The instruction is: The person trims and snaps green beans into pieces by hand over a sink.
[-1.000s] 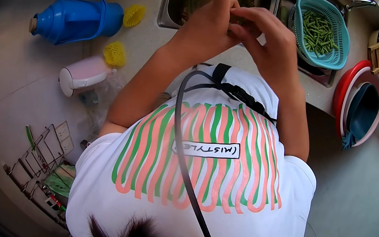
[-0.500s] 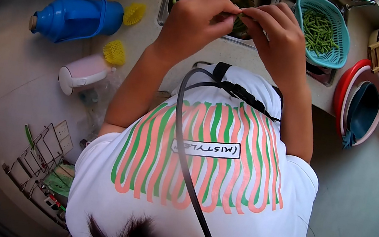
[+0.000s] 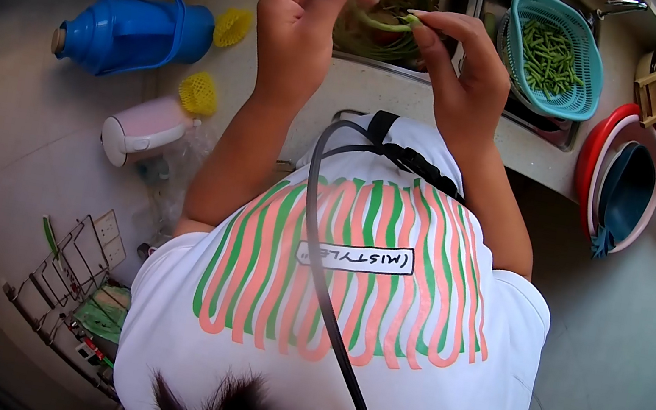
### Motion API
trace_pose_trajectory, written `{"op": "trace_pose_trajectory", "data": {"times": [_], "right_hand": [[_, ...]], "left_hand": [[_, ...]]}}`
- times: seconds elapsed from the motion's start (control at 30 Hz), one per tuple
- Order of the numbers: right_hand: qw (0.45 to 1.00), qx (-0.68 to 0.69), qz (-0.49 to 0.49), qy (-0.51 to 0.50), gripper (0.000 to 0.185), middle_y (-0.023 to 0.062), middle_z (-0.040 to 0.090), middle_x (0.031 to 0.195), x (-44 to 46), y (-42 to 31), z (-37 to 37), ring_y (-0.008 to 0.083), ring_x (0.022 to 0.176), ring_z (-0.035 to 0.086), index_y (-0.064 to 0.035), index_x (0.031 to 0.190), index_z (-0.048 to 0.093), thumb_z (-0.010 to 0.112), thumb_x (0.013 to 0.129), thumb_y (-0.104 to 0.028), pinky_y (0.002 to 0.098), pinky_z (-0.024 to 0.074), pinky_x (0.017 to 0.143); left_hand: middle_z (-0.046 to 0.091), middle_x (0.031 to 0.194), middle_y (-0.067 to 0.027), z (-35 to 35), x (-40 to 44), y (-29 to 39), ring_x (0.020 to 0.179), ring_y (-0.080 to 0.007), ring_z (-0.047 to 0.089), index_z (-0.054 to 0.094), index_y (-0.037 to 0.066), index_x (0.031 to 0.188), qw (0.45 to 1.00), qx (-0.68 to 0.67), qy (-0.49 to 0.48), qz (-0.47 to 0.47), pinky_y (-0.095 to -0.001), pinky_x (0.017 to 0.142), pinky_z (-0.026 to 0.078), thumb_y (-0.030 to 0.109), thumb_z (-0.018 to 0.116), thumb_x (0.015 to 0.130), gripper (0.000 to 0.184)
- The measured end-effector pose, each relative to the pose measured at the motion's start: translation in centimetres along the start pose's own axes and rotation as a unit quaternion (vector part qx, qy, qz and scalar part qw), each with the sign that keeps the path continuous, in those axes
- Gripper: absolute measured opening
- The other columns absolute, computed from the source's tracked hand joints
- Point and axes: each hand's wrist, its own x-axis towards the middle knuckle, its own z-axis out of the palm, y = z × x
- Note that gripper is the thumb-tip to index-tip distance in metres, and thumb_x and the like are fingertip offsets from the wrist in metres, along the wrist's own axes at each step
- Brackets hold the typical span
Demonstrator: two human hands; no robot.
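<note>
My right hand (image 3: 468, 68) pinches one end of a curved green bean (image 3: 384, 25) between thumb and forefinger, above the sink (image 3: 417, 73). The rest of the bean points left toward my left hand (image 3: 301, 25). That hand is raised at the sink's left side, its thumb and forefinger closed together at the tips. Whether anything sits between those tips is too small to tell. Below, brownish matter fills the basin, with long green beans along its near edge, partly hidden by my fingers.
Right of the basin, a turquoise basket (image 3: 594, 84) holds short pieces of green bean. Nested red and pink basins (image 3: 592, 165) stand farther right. On the left are a blue thermos (image 3: 128, 32), yellow mesh scrubbers (image 3: 232, 27) and a pale pink kettle (image 3: 142, 133).
My hands have come apart from their meeting point over the sink. The left moved up and left; the right dropped slightly with the bean, which now shows in full.
</note>
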Motion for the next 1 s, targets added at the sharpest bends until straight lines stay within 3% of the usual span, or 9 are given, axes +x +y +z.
{"op": "trace_pose_trajectory", "data": {"times": [0.07, 0.1, 0.2, 0.3, 0.4, 0.43, 0.57, 0.77, 1.0], "right_hand": [[0.997, 0.078, 0.010, 0.003, 0.017, 0.0092, 0.070, 0.099, 0.1, 0.4, 0.0, 0.0181, 0.091, 0.066, -0.0012, 0.107, 0.073, 0.073, 0.089, 0.001, 0.0280, 0.0525, 0.079], [0.996, 0.085, 0.009, 0.001, 0.017, 0.0082, 0.069, 0.105, 0.2, 0.2, 0.0, 0.0165, 0.094, 0.065, -0.0023, 0.107, 0.073, 0.071, 0.091, 0.003, 0.0278, 0.0523, 0.080], [0.996, 0.093, -0.012, -0.005, 0.018, 0.0080, 0.069, 0.106, 0.4, 0.0, 0.0, 0.0185, 0.098, 0.064, -0.0031, 0.107, 0.074, 0.071, 0.090, 0.003, 0.0286, 0.0522, 0.081], [0.998, 0.044, -0.032, -0.019, 0.023, 0.0071, 0.069, 0.105, 0.5, 0.3, -0.2, 0.0214, 0.100, 0.063, -0.0052, 0.106, 0.074, 0.075, 0.084, 0.003, 0.0306, 0.0519, 0.081], [0.941, -0.234, -0.245, -0.007, 0.029, 0.0065, 0.068, 0.105, 1.6, 0.4, -1.1, 0.0236, 0.101, 0.061, -0.0075, 0.105, 0.075, 0.078, 0.077, 0.001, 0.0323, 0.0512, 0.080], [0.920, -0.283, -0.272, 0.003, 0.033, 0.0057, 0.067, 0.102, 1.7, 0.0, -1.1, 0.0247, 0.099, 0.061, -0.0082, 0.104, 0.075, 0.080, 0.072, 0.000, 0.0350, 0.0515, 0.078], [0.942, -0.212, -0.255, -0.041, 0.033, 0.0071, 0.065, 0.098, 1.8, 0.6, -1.3, 0.0267, 0.088, 0.063, -0.0036, 0.103, 0.074, 0.081, 0.072, 0.003, 0.0378, 0.0542, 0.074], [0.963, -0.168, -0.209, -0.017, 0.022, 0.0095, 0.066, 0.097, 1.4, 0.5, -1.2, 0.0241, 0.081, 0.067, -0.0014, 0.100, 0.074, 0.078, 0.080, 0.005, 0.0327, 0.0558, 0.067], [0.999, 0.027, 0.019, -0.001, 0.017, 0.0087, 0.069, 0.106, 0.1, -0.1, -1.0, 0.0197, 0.086, 0.071, -0.0028, 0.103, 0.076, 0.073, 0.088, 0.005, 0.0260, 0.0580, 0.071]], "left_hand": [[0.070, 0.106, -0.0095, -1.2, 0.1, -0.2, 0.088, -0.0119, 0.067, 0.064, 0.000, 0.121, 0.999, -0.030, -0.032, -0.025, -0.0232, 0.082, 0.052, 0.011, 0.057, 0.103, 0.022], [0.068, 0.099, -0.0061, 0.3, -0.3, 1.0, 0.083, -0.0082, 0.062, 0.067, -0.001, 0.115, 0.998, 0.039, -0.004, -0.042, -0.0203, 0.076, 0.048, 0.014, 0.058, 0.102, 0.022], [0.069, 0.096, -0.0047, 1.0, -0.9, 2.2, 0.086, -0.0073, 0.063, 0.069, -0.001, 0.109, 0.985, 0.138, -0.075, -0.076, -0.0198, 0.077, 0.049, 0.015, 0.061, 0.100, 0.020], [0.071, 0.090, -0.0041, 0.9, -1.1, 1.9, 0.084, -0.0077, 0.065, 0.072, -0.002, 0.105, 0.982, 0.159, -0.071, -0.065, -0.0196, 0.074, 0.050, 0.011, 0.066, 0.098, 0.016], [0.072, 0.088, -0.0037, 1.2, -1.3, 2.2, 0.081, -0.0076, 0.066, 0.072, -0.002, 0.104, 0.975, 0.207, -0.060, -0.052, -0.0189, 0.072, 0.051, 0.011, 0.067, 0.098, 0.016], [0.072, 0.087, -0.0035, 1.4, -1.3, 2.3, 0.080, -0.0074, 0.066, 0.072, -0.002, 0.104, 0.971, 0.227, -0.053, -0.047, -0.0187, 0.071, 0.051, 0.012, 0.067, 0.098, 0.016], [0.072, 0.085, -0.0029, 1.7, -1.3, 2.2, 0.078, -0.0054, 0.065, 0.073, -0.001, 0.104, 0.963, 0.261, -0.055, -0.042, -0.0186, 0.069, 0.049, 0.016, 0.067, 0.100, 0.018], [0.071, 0.084, -0.0020, 2.1, -1.6, 1.8, 0.076, -0.0049, 0.061, 0.071, 0.000, 0.106, 0.956, 0.285, -0.061, -0.017, -0.0206, 0.067, 0.047, 0.023, 0.066, 0.102, 0.023], [0.069, 0.090, -0.0020, 2.5, -1.7, 0.7, 0.082, -0.0048, 0.060, 0.067, 0.004, 0.116, 0.973, 0.198, -0.081, -0.089, -0.0187, 0.071, 0.045, 0.026, 0.062, 0.104, 0.025]]}}
